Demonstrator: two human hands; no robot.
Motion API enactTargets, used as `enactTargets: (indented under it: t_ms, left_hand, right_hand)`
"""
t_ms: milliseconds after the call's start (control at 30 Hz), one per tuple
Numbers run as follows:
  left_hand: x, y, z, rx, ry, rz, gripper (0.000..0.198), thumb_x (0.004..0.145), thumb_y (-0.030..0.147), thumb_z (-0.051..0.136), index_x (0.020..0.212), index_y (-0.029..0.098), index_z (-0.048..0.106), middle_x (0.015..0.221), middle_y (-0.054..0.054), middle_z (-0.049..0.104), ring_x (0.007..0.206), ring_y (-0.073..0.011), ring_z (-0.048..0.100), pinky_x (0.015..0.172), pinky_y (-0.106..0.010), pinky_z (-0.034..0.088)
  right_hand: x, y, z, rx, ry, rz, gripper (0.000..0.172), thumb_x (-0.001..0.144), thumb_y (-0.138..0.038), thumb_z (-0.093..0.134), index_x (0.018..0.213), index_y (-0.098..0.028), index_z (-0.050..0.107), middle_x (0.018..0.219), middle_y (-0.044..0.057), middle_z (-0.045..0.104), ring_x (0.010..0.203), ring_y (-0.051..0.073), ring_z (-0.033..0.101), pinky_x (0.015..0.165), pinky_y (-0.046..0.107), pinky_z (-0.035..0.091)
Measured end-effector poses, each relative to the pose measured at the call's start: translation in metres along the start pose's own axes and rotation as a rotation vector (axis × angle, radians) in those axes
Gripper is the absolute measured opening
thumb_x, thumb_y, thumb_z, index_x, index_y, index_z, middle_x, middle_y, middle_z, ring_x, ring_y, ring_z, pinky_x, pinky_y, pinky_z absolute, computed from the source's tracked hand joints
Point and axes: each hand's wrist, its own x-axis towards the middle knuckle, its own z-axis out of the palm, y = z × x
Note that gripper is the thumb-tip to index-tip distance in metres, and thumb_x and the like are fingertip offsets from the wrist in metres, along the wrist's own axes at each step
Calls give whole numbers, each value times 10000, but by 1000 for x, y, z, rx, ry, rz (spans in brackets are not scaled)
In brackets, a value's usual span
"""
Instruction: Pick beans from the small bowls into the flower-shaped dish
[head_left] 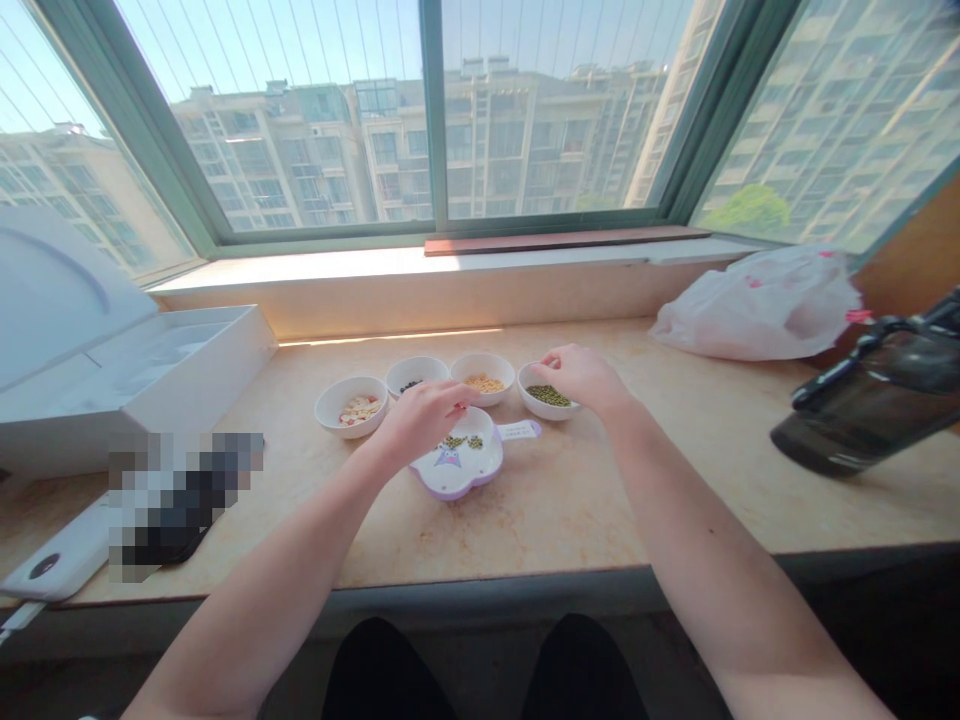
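Windows (559,120) overlook apartment blocks (517,140); below them, a reddish strip (562,241) lies on the sill (315,268). On the pale counter (570,520), four small white bowls stand in a shallow arc. From left to right: the first bowl (337,429) contains pale flat pieces (358,409); the second bowl (415,368), black beans (409,385); the third bowl (482,364), yellowish grains (484,384); the fourth bowl (546,413), green beans (550,396). Nearer the wearer is a purple-edged plate (474,468) bearing a printed figure (448,458) and small clusters of green beans; a label (519,431) lies at its right.

The left hand (420,415) is palm down over the plate's far left part, fingers close together and pointing right; whether it pinches anything cannot be told. The right hand (589,377) is at the fourth bowl, fingers bent and fingertips gathered above the beans; whether one is held cannot be seen.

At left: an open white box (187,385) and a pixelated dark object (191,505). At right: a translucent bag (765,305) and a tilted dark container (862,405).
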Motion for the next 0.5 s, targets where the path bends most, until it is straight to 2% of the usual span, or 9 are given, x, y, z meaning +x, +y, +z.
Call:
enactTargets:
  t_ms: [133,233,333,400,500]
  left_hand:
    - [0,-8,2,-106,219,8,250,917,122,595,1108,232,714,948,-14,748,873,-154,690,818,-279,528]
    - [2,-13,6,-148,334,44,246,911,124,616,1117,232,699,901,-7,733,875,-150,680,850,-290,525]
    - [2,-14,8,-164,367,64,261,902,115,633,1127,235,690,881,2,729,870,-148,676,868,-301,521]
    - [2,-13,9,-167,364,72,260,894,111,649,1118,237,690,882,6,731,867,-146,676,869,-302,518]
    - [2,-11,9,-171,355,69,268,882,106,669,1114,239,691,888,9,734,863,-144,676,861,-297,516]
  right_hand:
    - [1,0,4,65,-3,-69,312,903,-420,589,989,-199,792,1037,89,773,882,232,690,689,302,438]
    - [0,-6,6,147,32,-135,290,895,-392,603,942,-178,793,975,98,776,859,228,682,707,307,439]
    - [-5,-17,7,361,28,-274,288,898,-388,604,909,-165,785,913,82,774,817,204,668,737,305,451]
    - [-11,-25,7,529,-59,-373,310,900,-427,605,914,-173,783,890,57,769,788,186,657,735,298,456]
    - [-20,-35,7,678,-233,-419,354,885,-494,623,946,-184,784,809,27,737,717,164,624,671,285,439]
